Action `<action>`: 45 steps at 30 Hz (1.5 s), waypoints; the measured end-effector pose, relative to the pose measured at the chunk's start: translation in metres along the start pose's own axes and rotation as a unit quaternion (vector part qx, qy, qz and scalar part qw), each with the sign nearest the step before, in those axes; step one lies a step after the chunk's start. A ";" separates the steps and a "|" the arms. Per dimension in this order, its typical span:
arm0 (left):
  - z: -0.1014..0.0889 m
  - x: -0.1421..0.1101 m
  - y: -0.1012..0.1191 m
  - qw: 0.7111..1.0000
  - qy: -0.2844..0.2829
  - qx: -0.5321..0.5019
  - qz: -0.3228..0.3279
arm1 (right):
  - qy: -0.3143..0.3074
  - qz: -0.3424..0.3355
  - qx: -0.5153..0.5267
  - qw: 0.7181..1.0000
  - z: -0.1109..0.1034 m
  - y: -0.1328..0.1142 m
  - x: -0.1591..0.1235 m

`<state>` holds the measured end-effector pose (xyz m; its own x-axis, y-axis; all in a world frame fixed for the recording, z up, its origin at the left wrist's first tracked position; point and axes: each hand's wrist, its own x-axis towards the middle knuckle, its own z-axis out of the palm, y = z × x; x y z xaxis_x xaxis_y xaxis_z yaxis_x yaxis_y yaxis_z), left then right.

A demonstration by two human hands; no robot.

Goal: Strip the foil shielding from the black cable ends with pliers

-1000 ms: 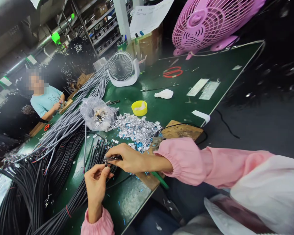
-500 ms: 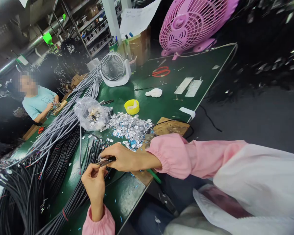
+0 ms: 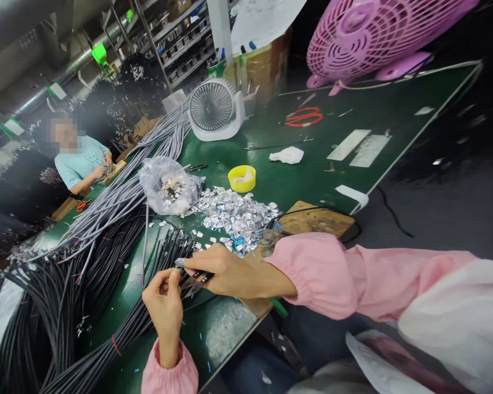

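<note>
Fingers closed in a pinch, my left hand [image 3: 166, 301] holds the end of a black cable, mostly hidden by the fingertips. My right hand [image 3: 222, 268] is closed around small black-handled snips [image 3: 193, 285], their metal blades angled down and left beside my left fingers. A grey cover sits on its index fingertip, which meets the left thumb at the cable end. Beneath both hands lies a bundle of black cables [image 3: 135, 323], tied with a red band [image 3: 115, 345]. Their stripped ends fan out just beyond my hands.
Past my hands are a heap of foil scraps [image 3: 238, 216], a plastic bag [image 3: 170, 186] and a yellow dish [image 3: 242, 178]. Grey cables [image 3: 119, 178] run along the left. Fans, white [image 3: 213, 109] and pink [image 3: 361, 41], stand behind. A co-worker [image 3: 80, 158] sits far left.
The view has shifted, so the bench appears further right. The snips have turned, their blades now below the fingertips, and my right index finger reaches forward to my left thumb.
</note>
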<state>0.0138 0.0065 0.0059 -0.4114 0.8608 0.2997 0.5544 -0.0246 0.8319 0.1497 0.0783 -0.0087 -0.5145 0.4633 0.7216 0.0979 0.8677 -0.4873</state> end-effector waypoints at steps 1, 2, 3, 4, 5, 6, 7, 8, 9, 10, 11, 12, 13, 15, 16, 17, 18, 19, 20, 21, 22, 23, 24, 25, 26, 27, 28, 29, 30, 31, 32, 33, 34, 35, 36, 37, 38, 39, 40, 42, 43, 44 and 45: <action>-0.001 0.000 -0.001 1.000 0.001 0.000 0.002 | -0.002 -0.003 -0.010 1.000 0.000 -0.001 0.000; -0.002 0.001 -0.001 1.000 0.002 -0.002 0.004 | -0.003 0.000 -0.009 1.000 0.000 -0.001 0.000; -0.003 0.001 -0.001 1.000 0.004 -0.004 0.009 | -0.003 0.010 0.006 1.000 -0.001 -0.001 0.000; -0.004 0.001 -0.001 1.000 0.008 -0.006 0.017 | 0.001 0.023 0.033 0.999 -0.002 -0.002 0.002; -0.004 0.001 0.000 1.000 0.013 -0.003 0.026 | 0.006 0.040 0.068 0.997 -0.003 -0.002 0.004; -0.005 0.000 0.001 0.999 0.020 0.002 0.038 | 0.006 0.062 0.107 0.992 -0.004 -0.002 0.006; -0.006 0.000 0.002 0.998 0.026 0.011 0.051 | 0.000 0.090 0.147 0.985 -0.006 -0.002 0.008; -0.007 -0.001 0.003 0.997 0.032 0.023 0.066 | -0.010 0.124 0.188 0.974 -0.007 -0.001 0.011; -0.008 -0.002 0.004 0.995 0.037 0.036 0.080 | -0.024 0.164 0.226 0.960 -0.008 -0.001 0.013; -0.009 -0.002 0.004 0.994 0.038 0.047 0.092 | -0.038 0.205 0.260 0.943 -0.010 -0.001 0.015; -0.009 -0.003 0.004 0.992 0.038 0.058 0.102 | -0.050 0.243 0.290 0.924 -0.010 -0.001 0.017; -0.009 -0.003 0.005 0.991 0.037 0.067 0.112 | -0.057 0.274 0.316 0.907 -0.011 -0.001 0.019; -0.010 -0.003 0.005 0.989 0.037 0.076 0.124 | -0.061 0.298 0.336 0.891 -0.011 0.000 0.020; -0.010 -0.003 0.005 0.984 0.036 0.090 0.148 | -0.062 0.330 0.367 0.868 -0.011 0.001 0.021; -0.010 -0.003 0.006 0.981 0.035 0.098 0.162 | -0.064 0.342 0.380 0.857 -0.011 0.002 0.021; -0.010 -0.003 0.006 0.978 0.031 0.105 0.179 | -0.066 0.353 0.392 0.847 -0.011 0.002 0.022; -0.009 -0.003 0.007 0.974 0.026 0.113 0.195 | -0.069 0.365 0.400 0.838 -0.011 0.002 0.023; -0.009 -0.003 0.007 0.970 0.020 0.121 0.211 | -0.070 0.375 0.403 0.832 -0.011 0.003 0.023; -0.008 -0.002 0.008 0.966 0.014 0.130 0.224 | -0.070 0.383 0.403 0.828 -0.012 0.003 0.024; -0.007 -0.002 0.008 0.963 0.007 0.138 0.233 | -0.068 0.386 0.399 0.829 -0.013 0.002 0.025; -0.007 -0.002 0.008 0.960 0.003 0.145 0.238 | -0.063 0.384 0.393 0.833 -0.014 0.002 0.026; -0.006 -0.002 0.008 0.959 0.000 0.154 0.239 | -0.059 0.379 0.390 0.837 -0.014 0.002 0.027; -0.005 -0.002 0.008 0.958 -0.001 0.163 0.237 | -0.056 0.371 0.391 0.841 -0.015 0.001 0.027; -0.005 -0.002 0.007 0.957 0.002 0.172 0.235 | -0.054 0.362 0.395 0.843 -0.015 0.001 0.027; -0.005 -0.002 0.007 0.956 0.005 0.181 0.232 | -0.054 0.354 0.401 0.843 -0.014 0.001 0.027; -0.004 -0.002 0.006 0.955 0.008 0.189 0.230 | -0.055 0.347 0.408 0.843 -0.014 0.002 0.026; -0.004 -0.002 0.006 0.954 0.011 0.194 0.228 | -0.057 0.341 0.413 0.842 -0.013 0.003 0.026; -0.004 -0.003 0.006 0.954 0.012 0.195 0.226 | -0.059 0.337 0.417 0.842 -0.011 0.003 0.025; -0.004 -0.003 0.005 0.955 0.013 0.193 0.225 | -0.061 0.333 0.419 0.843 -0.010 0.004 0.025; -0.004 -0.003 0.005 0.956 0.011 0.190 0.222 | -0.064 0.331 0.418 0.843 -0.009 0.006 0.024; -0.004 -0.002 0.005 0.958 0.008 0.185 0.219 | -0.068 0.329 0.418 0.844 -0.008 0.007 0.024; -0.004 -0.002 0.005 0.960 0.003 0.180 0.214 | -0.073 0.328 0.417 0.844 -0.008 0.008 0.024; -0.004 -0.002 0.005 0.962 -0.005 0.175 0.207 | -0.078 0.329 0.416 0.844 -0.007 0.008 0.024; -0.005 -0.002 0.005 0.965 -0.016 0.171 0.199 | -0.085 0.331 0.414 0.844 -0.007 0.009 0.024; -0.005 -0.001 0.005 0.967 -0.028 0.167 0.190 | -0.091 0.333 0.411 0.843 -0.007 0.009 0.024; -0.005 -0.001 0.005 0.970 -0.042 0.161 0.180 | -0.097 0.335 0.409 0.843 -0.008 0.009 0.024; -0.006 -0.001 0.005 0.972 -0.054 0.151 0.170 | -0.099 0.336 0.405 0.845 -0.008 0.008 0.024; -0.006 -0.001 0.004 0.975 -0.066 0.137 0.160 | -0.098 0.333 0.397 0.850 -0.008 0.007 0.024; -0.006 -0.001 0.004 0.979 -0.074 0.121 0.148 | -0.094 0.324 0.386 0.859 -0.009 0.006 0.024; -0.007 -0.002 0.003 0.986 -0.082 0.086 0.119 | -0.068 0.301 0.351 0.884 -0.010 0.003 0.024; -0.007 -0.002 0.002 0.989 -0.082 0.068 0.103 | -0.050 0.290 0.327 0.898 -0.011 0.002 0.023; -0.007 -0.002 0.002 0.991 -0.082 0.051 0.088 | -0.033 0.279 0.303 0.911 -0.011 0.000 0.023; -0.008 -0.002 0.001 0.993 -0.082 0.035 0.074 | -0.019 0.269 0.282 0.921 -0.011 -0.001 0.022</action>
<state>0.0096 0.0012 0.0099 -0.2017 0.9217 0.3314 0.6510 -0.1266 0.7484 0.1479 0.0900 0.0133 -0.5516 0.7826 0.2886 -0.1051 0.2780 -0.9548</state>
